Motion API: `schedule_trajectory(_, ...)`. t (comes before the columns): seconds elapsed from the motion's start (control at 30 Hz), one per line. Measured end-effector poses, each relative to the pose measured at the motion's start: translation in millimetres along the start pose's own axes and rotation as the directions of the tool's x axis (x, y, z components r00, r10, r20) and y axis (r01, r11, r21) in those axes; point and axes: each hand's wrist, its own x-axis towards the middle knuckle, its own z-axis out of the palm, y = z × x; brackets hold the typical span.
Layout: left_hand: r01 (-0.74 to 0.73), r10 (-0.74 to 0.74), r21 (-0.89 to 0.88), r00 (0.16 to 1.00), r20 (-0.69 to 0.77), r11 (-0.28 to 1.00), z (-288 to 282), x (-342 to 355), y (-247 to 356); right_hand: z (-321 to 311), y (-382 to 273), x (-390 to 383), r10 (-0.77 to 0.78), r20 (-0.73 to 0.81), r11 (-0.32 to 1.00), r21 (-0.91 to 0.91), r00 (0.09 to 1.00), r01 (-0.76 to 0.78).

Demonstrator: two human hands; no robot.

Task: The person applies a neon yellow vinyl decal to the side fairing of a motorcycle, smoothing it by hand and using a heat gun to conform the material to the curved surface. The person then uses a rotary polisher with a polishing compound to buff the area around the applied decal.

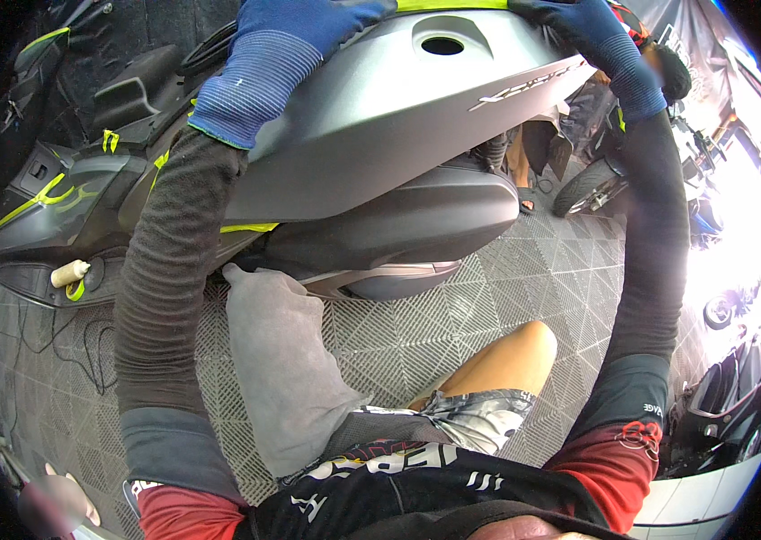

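A large silver-grey scooter body panel [353, 135] lies before me, with a round hole in its upper part. A bright yellow-green strip [452, 4] runs along its far edge at the top of the view. My left hand [308, 31], in a blue knitted-cuff glove, is at the strip's left end, its fingers closed on it. At the other end, my right hand [578, 27], gloved alike, grips the strip too. Both hands are partly cut off by the upper border. Beneath the panel sits the dark scooter bodywork [389, 216].
A cream bottle [70, 273] and a yellow-green tape roll [76, 290] rest on the scooter's footboard. Cables [75, 346] trail over the tiled floor. A grey cloth [282, 369] covers my left leg. Rightward stand a motorcycle wheel [589, 186] and another person's leg [519, 162].
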Motion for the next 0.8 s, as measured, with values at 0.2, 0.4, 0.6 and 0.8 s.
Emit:
schedule_trajectory(0.2, -0.3, 0.313, -0.1, 0.934, 0.169, 0.949, 5, 6, 9, -15, 19, 10, -0.178, -0.096, 0.973, -0.163, 0.979, 0.161)
schedule_trajectory(0.4, -0.234, 0.233, -0.023, 0.948, 0.217, 0.972, -1, 12, 27, -5, -2, -22, -0.336, -0.17, 0.934, -0.19, 0.927, 0.303)
schedule_trajectory(0.6, -0.315, 0.319, -0.056, 0.917, 0.239, 0.947, 23, 32, 34, -1, -12, -1, -0.68, 0.142, 0.584, -0.488, 0.719, 0.649)
schedule_trajectory(0.8, -0.448, 0.364, 0.117, 0.831, 0.421, 0.887, 16, 34, 28, -3, -23, 2, -0.61, 0.345, 0.451, -0.589, 0.713, 0.671)
